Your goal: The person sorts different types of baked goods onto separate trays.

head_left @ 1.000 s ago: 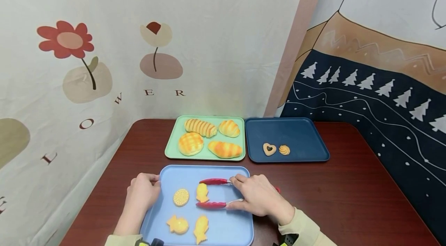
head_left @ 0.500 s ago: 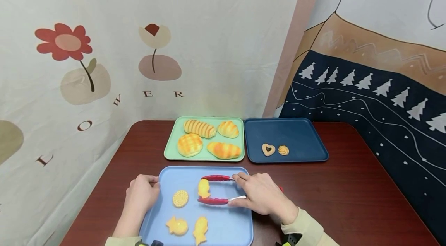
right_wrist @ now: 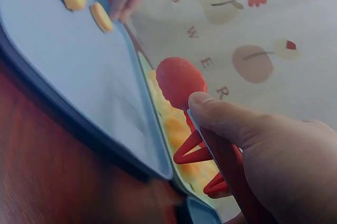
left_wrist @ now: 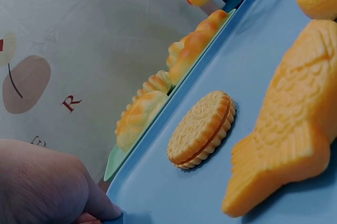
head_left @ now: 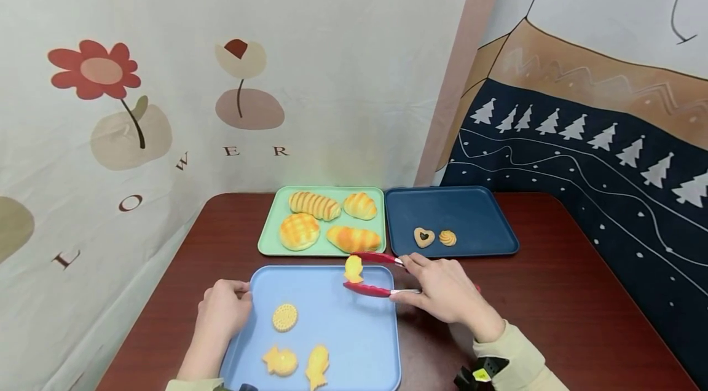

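My right hand (head_left: 445,289) grips a pair of tongs (head_left: 369,290) with red tips and metal arms. Between the tips is a yellow fish-shaped cookie (head_left: 353,269), held above the far right corner of the light blue tray (head_left: 337,323). In the right wrist view the thumb presses along one arm of the tongs, and a red tip hides the cookie. My left hand (head_left: 224,311) pinches the tray's left rim. On this tray lie a round sandwich biscuit (left_wrist: 201,129) and two more fish-shaped cookies, one pointing sideways (head_left: 281,361) and one lengthwise (head_left: 318,366).
Behind the light blue tray stands a green tray (head_left: 267,243) with several breads. To its right, a dark blue tray (head_left: 453,209) bears a heart-shaped cookie (head_left: 424,237) and a swirl cookie (head_left: 447,238). A printed cloth (head_left: 332,71) hangs behind the brown table (head_left: 553,305).
The right hand and tongs have lifted the fish-shaped cookie off the light blue tray and carried it right and toward the back. The left hand stays at the tray's rim.
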`<state>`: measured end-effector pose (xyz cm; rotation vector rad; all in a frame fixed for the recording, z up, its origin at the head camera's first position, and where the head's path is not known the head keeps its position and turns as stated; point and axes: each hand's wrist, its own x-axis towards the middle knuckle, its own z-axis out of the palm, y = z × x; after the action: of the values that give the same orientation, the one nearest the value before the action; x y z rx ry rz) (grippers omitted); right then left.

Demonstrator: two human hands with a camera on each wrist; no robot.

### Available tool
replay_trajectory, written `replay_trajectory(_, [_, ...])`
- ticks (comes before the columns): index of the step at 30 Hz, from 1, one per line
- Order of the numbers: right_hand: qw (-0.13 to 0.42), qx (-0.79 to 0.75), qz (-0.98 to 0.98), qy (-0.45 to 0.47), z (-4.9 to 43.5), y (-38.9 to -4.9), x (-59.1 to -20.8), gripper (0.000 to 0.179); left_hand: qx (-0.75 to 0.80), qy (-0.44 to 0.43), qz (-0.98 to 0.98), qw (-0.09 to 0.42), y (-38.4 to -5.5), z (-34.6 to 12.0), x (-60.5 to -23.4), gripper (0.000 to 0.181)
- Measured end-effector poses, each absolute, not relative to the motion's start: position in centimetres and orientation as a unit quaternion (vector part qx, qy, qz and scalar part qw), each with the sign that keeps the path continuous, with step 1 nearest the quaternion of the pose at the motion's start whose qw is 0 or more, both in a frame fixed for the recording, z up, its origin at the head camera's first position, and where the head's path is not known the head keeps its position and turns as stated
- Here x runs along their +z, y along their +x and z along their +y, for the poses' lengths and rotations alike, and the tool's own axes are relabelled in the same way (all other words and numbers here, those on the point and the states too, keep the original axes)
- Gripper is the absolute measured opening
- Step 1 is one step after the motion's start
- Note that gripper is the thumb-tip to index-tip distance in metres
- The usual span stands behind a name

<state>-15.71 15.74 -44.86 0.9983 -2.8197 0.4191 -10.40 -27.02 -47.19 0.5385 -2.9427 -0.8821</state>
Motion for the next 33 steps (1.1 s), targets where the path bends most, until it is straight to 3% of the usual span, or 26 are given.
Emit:
replay_trajectory(5, [0.049,0.138,-0.942,0.302,17.1,-16.3,-44.3,0.088,-0.284,0.176,-0.943,0.008,-10.4,-27.0,-47.1,0.03])
replay_trajectory(17, [0.081,0.137,-0.953,0.257,20.4,-17.4,-43.6,0.088,-0.283,0.169,-0.944,0.015,-10.2,-27.0,-47.2,0.03])
replay_trajectory(33, [0.067,0.133,-0.969,0.199,24.3,-18.8,-43.8,0.095,-0.281,0.171,-0.944,0.014,-10.3,-27.0,-47.1,0.03])
